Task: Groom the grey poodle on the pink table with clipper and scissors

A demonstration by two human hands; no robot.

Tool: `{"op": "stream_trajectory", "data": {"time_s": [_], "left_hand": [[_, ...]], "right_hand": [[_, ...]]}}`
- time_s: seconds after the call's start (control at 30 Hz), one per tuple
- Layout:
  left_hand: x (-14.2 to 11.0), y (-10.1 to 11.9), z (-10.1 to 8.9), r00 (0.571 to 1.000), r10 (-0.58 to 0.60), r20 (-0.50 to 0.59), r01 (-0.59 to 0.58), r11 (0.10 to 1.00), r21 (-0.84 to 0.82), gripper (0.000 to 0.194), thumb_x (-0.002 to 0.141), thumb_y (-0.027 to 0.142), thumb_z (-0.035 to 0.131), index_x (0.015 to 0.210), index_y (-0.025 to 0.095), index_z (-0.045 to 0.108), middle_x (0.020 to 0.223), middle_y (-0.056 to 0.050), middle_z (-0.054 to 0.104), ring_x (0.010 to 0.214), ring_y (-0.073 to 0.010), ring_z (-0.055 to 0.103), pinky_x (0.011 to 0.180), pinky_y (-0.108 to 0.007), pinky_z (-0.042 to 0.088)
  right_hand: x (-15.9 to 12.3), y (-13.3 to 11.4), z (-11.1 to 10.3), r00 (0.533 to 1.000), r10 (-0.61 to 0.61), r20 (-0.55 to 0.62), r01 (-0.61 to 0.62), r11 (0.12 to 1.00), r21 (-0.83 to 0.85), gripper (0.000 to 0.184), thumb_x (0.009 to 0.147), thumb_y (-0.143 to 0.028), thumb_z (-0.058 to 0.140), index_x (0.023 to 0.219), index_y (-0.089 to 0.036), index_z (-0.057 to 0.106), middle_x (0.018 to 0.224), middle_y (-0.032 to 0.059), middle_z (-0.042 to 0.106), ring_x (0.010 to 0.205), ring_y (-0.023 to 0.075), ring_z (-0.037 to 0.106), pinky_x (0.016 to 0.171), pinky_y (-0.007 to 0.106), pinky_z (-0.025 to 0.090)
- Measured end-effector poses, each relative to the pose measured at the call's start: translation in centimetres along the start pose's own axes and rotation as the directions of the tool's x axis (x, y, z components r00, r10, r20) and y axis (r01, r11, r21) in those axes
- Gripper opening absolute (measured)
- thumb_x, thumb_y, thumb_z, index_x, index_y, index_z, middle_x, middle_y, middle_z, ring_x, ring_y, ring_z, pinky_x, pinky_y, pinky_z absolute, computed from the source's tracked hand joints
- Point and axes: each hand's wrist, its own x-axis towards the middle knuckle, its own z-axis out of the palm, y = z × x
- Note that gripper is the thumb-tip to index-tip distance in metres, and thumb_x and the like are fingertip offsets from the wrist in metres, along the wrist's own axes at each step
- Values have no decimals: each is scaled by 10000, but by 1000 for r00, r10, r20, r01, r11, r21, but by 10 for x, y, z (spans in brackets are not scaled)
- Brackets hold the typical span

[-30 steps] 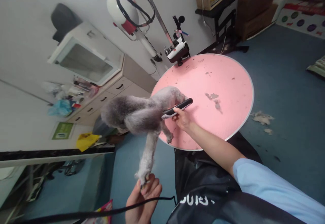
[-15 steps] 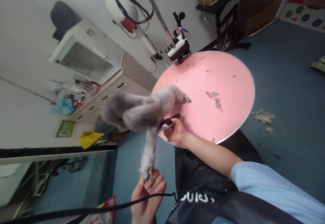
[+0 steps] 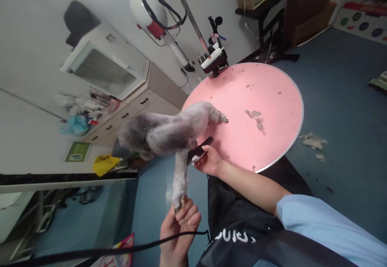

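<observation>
A grey, close-trimmed dog (image 3: 169, 132) stands at the left edge of the round pink grooming table (image 3: 272, 134), its body leaning past the rim. My left hand (image 3: 180, 226) is closed around the paw of one raised leg (image 3: 180, 174), which stretches down toward me. In my right hand (image 3: 210, 161) is a black-and-white hair clipper (image 3: 199, 151); its head end lies against the upper part of that leg, so the blade is hidden. Another paw (image 3: 223, 117) rests on the tabletop. A black cord (image 3: 145, 246) crosses in front of my left wrist.
Tufts of cut hair (image 3: 256, 117) lie on the table and a hair clump (image 3: 313, 140) on the blue floor. A tool holder (image 3: 214, 59) is fixed at the table's far rim. Behind stand a white dryer (image 3: 148, 9) and a drawer cabinet (image 3: 136, 109).
My left hand and the held paw have shifted slightly right and up. The clipper has tilted a little and moved slightly left, closer along the leg.
</observation>
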Motion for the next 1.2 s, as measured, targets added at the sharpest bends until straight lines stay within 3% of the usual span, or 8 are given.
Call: {"op": "stream_trajectory", "data": {"time_s": [0.07, 0.2, 0.5, 0.7, 0.87, 0.93, 1.07, 1.2], "left_hand": [[1, -1, 0, 1000, 4, 23, -4, 1000, 0, 109, 823, 117, 733, 894, 123, 650, 661, 21, 622, 605, -48, 595, 609, -204, 478], [4, -2, 0, 999, -2, 33, 2, 1000, -4, 113, 822, 118, 737, 899, 123, 654, 659, 20, 625, 604, -51, 597, 608, -199, 479], [10, -3, -6, 988, 19, -152, -13, 999, 39, 244, 739, 153, 812, 794, 124, 576, 541, 85, 426, 476, -22, 452, 519, -170, 374], [11, -5, 2, 982, -52, -183, 52, 999, -6, 276, 775, 129, 773, 736, 136, 500, 523, 91, 370, 484, -36, 428, 544, -187, 356], [11, -4, 9, 981, -66, -184, 68, 998, 4, 282, 792, 155, 775, 726, 136, 502, 514, 98, 341, 468, -30, 400, 531, -182, 350], [12, -4, 7, 980, -60, -191, 72, 996, 53, 275, 795, 182, 779, 731, 133, 516, 519, 100, 321, 463, -26, 378, 527, -175, 352], [20, -8, -11, 974, 31, -225, 13, 981, 192, 314, 755, 256, 819, 716, 126, 535, 520, 106, 272, 439, -14, 311, 484, -157, 329], [31, -13, -27, 933, 226, -280, -89, 899, 428, 458, 659, 439, 863, 666, 141, 515, 488, 129, 153, 397, -9, 171, 414, -151, 220]], "right_hand": [[-1, -1, 0, 1000, -9, -23, 9, 1000, 20, 101, 722, -176, 594, 822, -163, 595, 708, 35, 702, 422, 87, 460, 395, 197, 422], [3, -10, 2, 987, -126, -100, 135, 987, 90, 42, 745, -185, 589, 744, -177, 547, 540, -26, 599, 392, 65, 410, 382, 144, 381], [-22, 20, -5, 991, 109, 78, -94, 981, -171, 161, 698, -181, 650, 850, -190, 597, 660, -23, 675, 425, 84, 455, 444, 202, 409], [-20, 16, 0, 995, -53, -80, 41, 989, -140, 103, 726, -222, 664, 732, -166, 577, 514, -42, 583, 381, 55, 390, 423, 176, 385], [-34, 25, -1, 1000, 29, -6, -30, 971, -238, 196, 642, -173, 697, 805, -192, 591, 648, -27, 690, 407, 76, 451, 426, 193, 377], [-37, 20, -1, 1000, -7, -11, 4, 960, -278, 188, 648, -181, 700, 806, -190, 600, 664, -14, 700, 435, 88, 485, 423, 189, 363], [-35, 10, 1, 979, -195, -62, 164, 930, -329, 170, 689, -273, 720, 676, -175, 581, 475, -41, 575, 378, 60, 378, 399, 173, 324], [-38, 7, 0, 985, -171, 20, 160, 873, -461, 236, 608, -278, 779, 732, -169, 612, 584, -6, 665, 374, 54, 376, 392, 185, 330]]}}
